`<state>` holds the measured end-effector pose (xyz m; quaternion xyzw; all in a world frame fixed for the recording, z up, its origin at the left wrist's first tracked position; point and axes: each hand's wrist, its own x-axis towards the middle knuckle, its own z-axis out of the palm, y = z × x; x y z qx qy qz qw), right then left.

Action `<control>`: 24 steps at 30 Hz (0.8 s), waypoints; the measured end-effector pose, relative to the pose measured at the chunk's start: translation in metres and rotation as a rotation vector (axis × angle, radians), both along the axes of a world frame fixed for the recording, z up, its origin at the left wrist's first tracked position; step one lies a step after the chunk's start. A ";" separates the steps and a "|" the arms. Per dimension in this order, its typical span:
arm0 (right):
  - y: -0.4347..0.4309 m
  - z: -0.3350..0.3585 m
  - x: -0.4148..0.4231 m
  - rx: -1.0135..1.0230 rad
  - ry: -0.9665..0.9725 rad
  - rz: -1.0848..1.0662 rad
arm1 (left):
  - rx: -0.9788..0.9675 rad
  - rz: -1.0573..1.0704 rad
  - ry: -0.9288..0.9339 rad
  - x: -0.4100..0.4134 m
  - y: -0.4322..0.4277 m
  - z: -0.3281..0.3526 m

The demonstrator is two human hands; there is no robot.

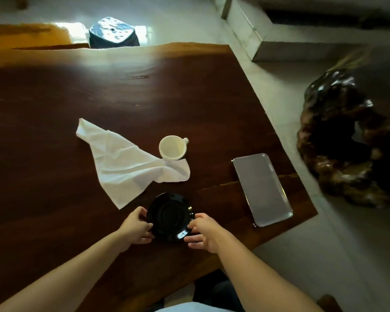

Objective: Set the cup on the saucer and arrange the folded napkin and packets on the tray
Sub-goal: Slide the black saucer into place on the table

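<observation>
A black glossy saucer (169, 216) lies on the dark wooden table near its front edge. My left hand (137, 226) grips its left rim and my right hand (202, 231) grips its right rim. Farther back stands an empty white cup (172, 147), handle pointing right, resting on a corner of a crumpled, unfolded white napkin (124, 163). A rectangular silver metal tray (261, 189) lies to the right with nothing on it. No packets are in view.
The table (54, 131) ends close to the tray on the right, with tiled floor beyond. A dark gnarled wooden piece (347, 143) stands on the floor at right. A shiny stool (113, 32) sits past the far table edge.
</observation>
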<state>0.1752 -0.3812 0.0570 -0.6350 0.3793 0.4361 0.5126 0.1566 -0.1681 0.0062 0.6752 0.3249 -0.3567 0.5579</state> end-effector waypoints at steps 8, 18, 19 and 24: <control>-0.138 0.001 0.030 0.043 -0.003 -0.059 | 0.044 -0.104 0.041 0.035 -0.124 0.006; -0.201 -0.018 0.070 0.092 0.001 0.063 | 0.125 0.020 0.053 0.039 -0.191 -0.008; -0.202 -0.020 0.073 0.089 -0.001 0.078 | 0.127 0.022 0.048 0.040 -0.194 -0.008; -0.208 -0.025 0.084 0.077 0.000 0.127 | 0.132 0.035 0.057 0.052 -0.201 -0.010</control>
